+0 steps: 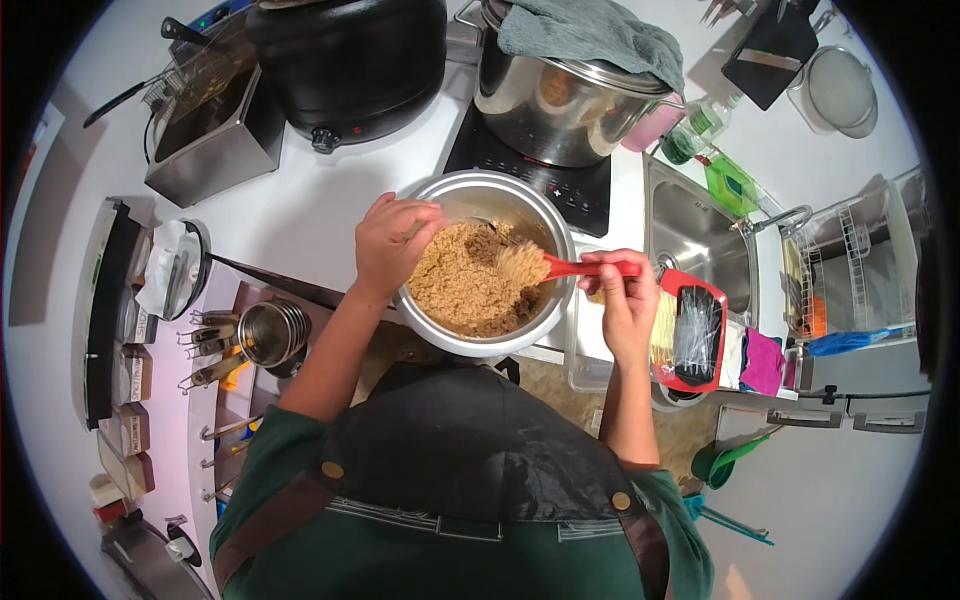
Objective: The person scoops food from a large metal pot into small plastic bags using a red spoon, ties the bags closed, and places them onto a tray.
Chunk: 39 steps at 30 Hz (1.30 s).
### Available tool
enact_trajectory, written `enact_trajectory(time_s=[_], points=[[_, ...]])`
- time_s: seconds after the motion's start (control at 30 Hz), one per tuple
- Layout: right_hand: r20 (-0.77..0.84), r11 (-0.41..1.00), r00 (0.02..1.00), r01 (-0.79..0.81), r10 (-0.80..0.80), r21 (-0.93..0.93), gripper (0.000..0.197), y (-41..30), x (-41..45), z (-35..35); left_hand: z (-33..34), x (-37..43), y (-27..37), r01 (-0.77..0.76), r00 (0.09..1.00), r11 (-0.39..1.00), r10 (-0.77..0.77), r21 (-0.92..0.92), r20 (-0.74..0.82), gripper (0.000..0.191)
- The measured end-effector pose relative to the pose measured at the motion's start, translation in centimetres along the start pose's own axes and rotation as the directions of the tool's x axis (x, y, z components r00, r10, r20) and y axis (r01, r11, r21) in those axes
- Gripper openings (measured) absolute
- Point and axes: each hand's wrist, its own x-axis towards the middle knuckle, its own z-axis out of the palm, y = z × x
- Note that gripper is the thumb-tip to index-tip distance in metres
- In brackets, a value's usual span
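A round metal pot [559, 307] stands at the counter's front edge, with a brown, grainy food like cooked rice [461, 281] inside. My right hand [622, 292] grips the red handle of a spoon or paddle [574, 268], whose head is blurred and heaped with the food over the pot's right side. My left hand [397, 240] is at the pot's upper left rim, fingers bent and reaching over the opening. A thin dark metal piece, perhaps a utensil, shows in the food near its fingertips; whether the left hand holds it is unclear.
Behind the pot, an induction cooktop [577, 199] carries a large steel stockpot [555, 112] with a cloth on its lid. A black soup kettle [345, 67] and a steel fryer [217, 165] stand left. To the right are a sink [697, 225], a red-rimmed container [724, 330] and a dish rack [851, 247].
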Motion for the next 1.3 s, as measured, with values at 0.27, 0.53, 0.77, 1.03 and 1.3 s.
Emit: enact_trajectory(time_s=[0.27, 0.53, 0.77, 1.03, 1.3], points=[[0.084, 0.848, 0.938, -0.262, 0.335, -0.461, 0.02, 0.4, -1.8, 1.0, -0.9, 0.0, -0.6, 0.084, 0.989, 0.993, -0.093, -0.084, -0.111, 0.014], [0.133, 0.6, 0.908, 0.367, -0.398, -0.711, 0.023, -4.6, -0.6, 2.9, -0.2, -0.9, 2.5, 0.25, 0.967, 0.909, -0.251, -0.333, 0.043, 0.015], [0.372, 0.548, 0.82, 0.569, -0.435, -0.613, 0.023, -4.7, 1.2, 8.2, 2.0, -1.1, 4.6, 0.242, 0.969, 0.822, -0.236, -0.516, 0.077, 0.015], [0.607, 0.6, 0.739, 0.635, -0.291, -0.486, 0.013, -3.7, 2.6, 8.1, 0.8, -1.5, 3.9, 0.339, 0.932, 0.731, -0.174, -0.592, 0.319, 0.04], [0.785, 0.643, 0.613, 0.638, -0.09, -0.424, 0.013, -5.6, 2.9, 7.2, -1.4, 0.0, 3.8, 0.458, 0.77, 0.686, 0.01, -0.565, 0.637, 0.051]])
